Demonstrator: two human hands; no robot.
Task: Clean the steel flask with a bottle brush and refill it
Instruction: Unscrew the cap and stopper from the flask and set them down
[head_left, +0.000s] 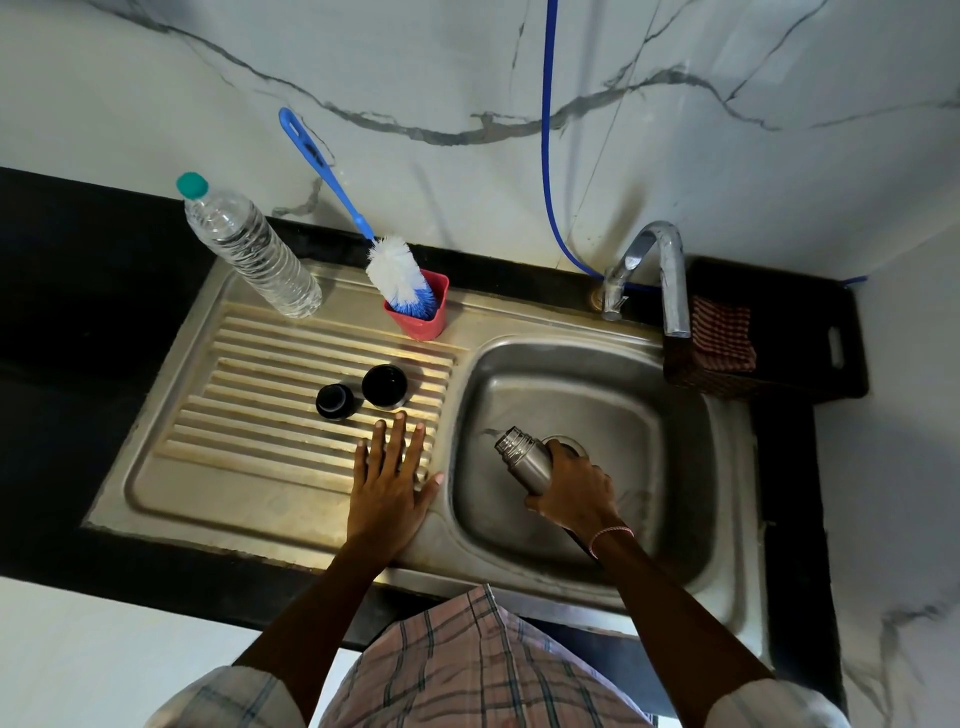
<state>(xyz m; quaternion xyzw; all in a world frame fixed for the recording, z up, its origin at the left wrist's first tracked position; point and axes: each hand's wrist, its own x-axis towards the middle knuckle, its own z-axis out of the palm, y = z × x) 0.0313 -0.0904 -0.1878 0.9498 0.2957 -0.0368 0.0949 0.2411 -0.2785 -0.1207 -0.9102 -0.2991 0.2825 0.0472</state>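
My right hand (574, 488) grips the steel flask (524, 457) over the sink basin (623, 415). The flask is uncapped and tilted, with its mouth pointing up and to the left. My left hand (389, 478) rests flat on the ribbed drainboard (249, 415), fingers spread. Just beyond its fingertips lie the flask's two black lids, a stopper (335, 401) and a cup cap (384, 386). The bottle brush (395, 273), with a blue handle and white bristles, stands head-down in a red cup (421, 319) at the back of the drainboard.
A clear plastic water bottle (249, 249) with a green cap stands at the drainboard's back left. The steel tap (660, 270) arches over the basin's back right. A dark basket with a checked cloth (722, 338) sits right of the tap. A blue hose (548, 156) hangs down the marble wall.
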